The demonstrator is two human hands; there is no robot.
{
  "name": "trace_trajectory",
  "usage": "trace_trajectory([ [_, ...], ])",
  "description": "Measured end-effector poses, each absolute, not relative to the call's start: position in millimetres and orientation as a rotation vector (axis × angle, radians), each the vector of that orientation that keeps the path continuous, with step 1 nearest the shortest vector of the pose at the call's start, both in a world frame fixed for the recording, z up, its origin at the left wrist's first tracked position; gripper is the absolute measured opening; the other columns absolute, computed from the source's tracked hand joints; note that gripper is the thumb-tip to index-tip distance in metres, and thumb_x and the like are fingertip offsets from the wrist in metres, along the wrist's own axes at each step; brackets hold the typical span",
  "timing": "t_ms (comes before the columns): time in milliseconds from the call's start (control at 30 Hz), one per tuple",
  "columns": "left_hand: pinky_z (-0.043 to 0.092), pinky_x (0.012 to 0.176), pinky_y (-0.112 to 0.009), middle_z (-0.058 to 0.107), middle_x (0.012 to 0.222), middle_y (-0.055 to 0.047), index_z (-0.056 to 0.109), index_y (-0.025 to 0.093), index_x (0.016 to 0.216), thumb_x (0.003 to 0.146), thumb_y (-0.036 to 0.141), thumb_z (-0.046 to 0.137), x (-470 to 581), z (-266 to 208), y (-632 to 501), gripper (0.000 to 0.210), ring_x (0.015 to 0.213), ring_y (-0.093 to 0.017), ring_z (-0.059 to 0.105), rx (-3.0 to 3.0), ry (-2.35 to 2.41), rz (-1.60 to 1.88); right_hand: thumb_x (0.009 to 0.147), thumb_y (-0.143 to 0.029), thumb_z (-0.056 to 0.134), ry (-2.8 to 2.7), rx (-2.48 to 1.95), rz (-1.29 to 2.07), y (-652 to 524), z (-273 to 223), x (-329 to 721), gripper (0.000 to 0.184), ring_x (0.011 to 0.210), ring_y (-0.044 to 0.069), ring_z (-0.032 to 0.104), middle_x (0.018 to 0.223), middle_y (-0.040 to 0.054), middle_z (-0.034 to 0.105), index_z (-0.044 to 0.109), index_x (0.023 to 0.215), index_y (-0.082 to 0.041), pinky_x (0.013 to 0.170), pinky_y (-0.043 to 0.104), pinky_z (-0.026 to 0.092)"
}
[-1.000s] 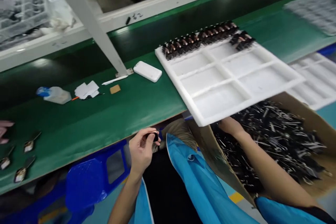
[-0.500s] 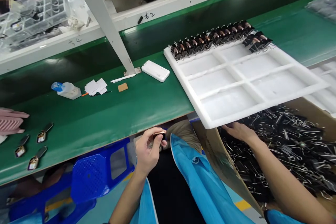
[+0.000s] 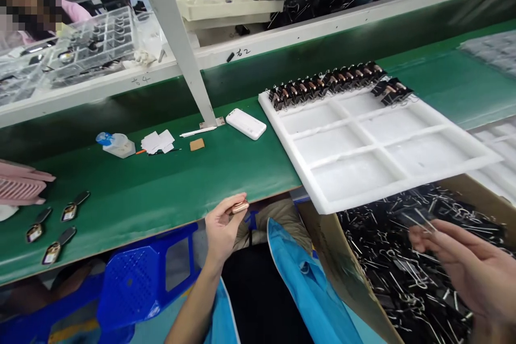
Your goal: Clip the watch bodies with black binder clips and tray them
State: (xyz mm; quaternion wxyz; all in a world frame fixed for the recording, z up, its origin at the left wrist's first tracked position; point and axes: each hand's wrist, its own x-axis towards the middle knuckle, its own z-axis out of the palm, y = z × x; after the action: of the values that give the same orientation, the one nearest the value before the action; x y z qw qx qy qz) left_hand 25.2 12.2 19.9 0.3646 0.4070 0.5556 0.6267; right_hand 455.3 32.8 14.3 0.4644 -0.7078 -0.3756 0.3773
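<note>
Handwritten marks (image 3: 243, 52) on the white shelf rail (image 3: 322, 34) behind the bench (image 3: 193, 183) end in a "2", and fainter ones (image 3: 141, 80) farther left end in a "4"; the first character of each is unclear; three dark-topped items (image 3: 35, 231) at the bench's left end have pale patches, too small to read.

The white tray (image 3: 355, 171) overhangs the bench's front edge; black binder clips (image 3: 326, 86) line its back edge, with copper-coloured parts among them, and a smaller cluster (image 3: 393, 90) sits by its back right corner; its front compartments are bare. Below its front edge, a cardboard box (image 3: 342, 258) holds a heap of loose black clips (image 3: 407, 279) with wire handles.

The left hand (image 3: 221, 231) pinches a small copper-coloured piece (image 3: 240, 206) just off the bench's front edge; the right hand (image 3: 463, 252), above the box, holds one blurred binder clip (image 3: 417, 217) by its wire handles.

A clear divided box (image 3: 121, 52) on the shelf contains small dark parts; a blue-topped bottle (image 3: 121, 145) lies near the bench's back edge.
</note>
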Motion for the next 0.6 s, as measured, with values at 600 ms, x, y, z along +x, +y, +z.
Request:
trace_trajectory([
  [600, 0.070, 0.086, -0.044, 0.082, 0.125, -0.010, 0.080, 0.031, 0.126, 0.094, 0.008, 0.071, -13.1, -2.8, -4.9, 0.040, 0.109, -0.029, 0.080, 2.276, 1.698, 1.701, 0.089, -0.060, 0.081, -0.875, -0.914, 1.868, 16.1, 10.5, 179.4, 0.047, 0.056, 0.012, 0.037, 0.065, 0.0004, 0.051, 0.080, 0.107, -0.017, 0.051, 0.026, 0.029],
])
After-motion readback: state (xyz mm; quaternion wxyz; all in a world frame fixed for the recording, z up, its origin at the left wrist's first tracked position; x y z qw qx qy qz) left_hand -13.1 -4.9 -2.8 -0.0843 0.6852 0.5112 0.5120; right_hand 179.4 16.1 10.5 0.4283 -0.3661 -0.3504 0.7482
